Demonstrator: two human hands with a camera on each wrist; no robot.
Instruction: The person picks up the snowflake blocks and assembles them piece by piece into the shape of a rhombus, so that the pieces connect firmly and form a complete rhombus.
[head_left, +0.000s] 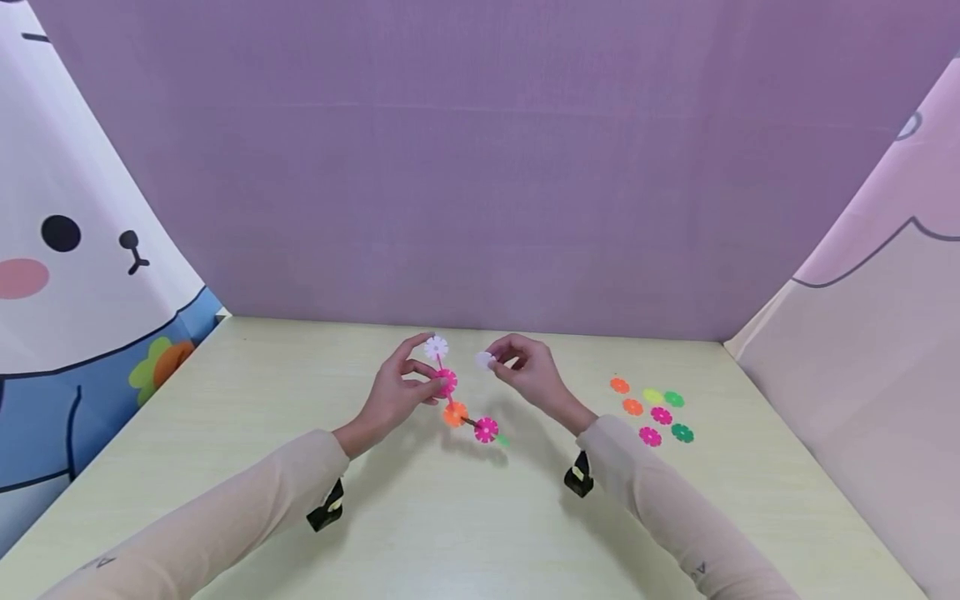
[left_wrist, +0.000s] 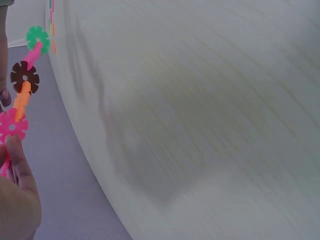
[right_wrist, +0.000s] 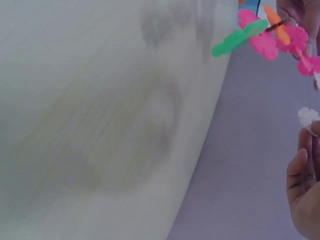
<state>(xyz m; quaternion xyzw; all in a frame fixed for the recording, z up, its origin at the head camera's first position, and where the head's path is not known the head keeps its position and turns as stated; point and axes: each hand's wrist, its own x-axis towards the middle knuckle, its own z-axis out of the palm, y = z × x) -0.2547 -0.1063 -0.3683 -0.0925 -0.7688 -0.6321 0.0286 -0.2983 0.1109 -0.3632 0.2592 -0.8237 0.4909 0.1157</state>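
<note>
My left hand (head_left: 393, 390) pinches a pink snowflake disc (head_left: 448, 381) in a chain of interlocking plastic discs held above the table. A white disc (head_left: 437, 347) tops the chain, beside the raised index finger. Below the grip come an orange disc (head_left: 454, 413), a brown disc (left_wrist: 25, 77), another pink disc (head_left: 486, 429) and a green disc (right_wrist: 239, 38) at the end. To the right, my right hand (head_left: 531, 371) holds a loose white disc (head_left: 483, 359) between thumb and fingers. A gap separates this disc from the chain.
On the right side of the pale table (head_left: 480, 525) lie several loose discs, among them an orange disc (head_left: 619, 385), a yellow disc (head_left: 653, 396) and a dark green disc (head_left: 682, 432). A purple cloth (head_left: 480, 183) stands behind the table, with printed cloths at both sides.
</note>
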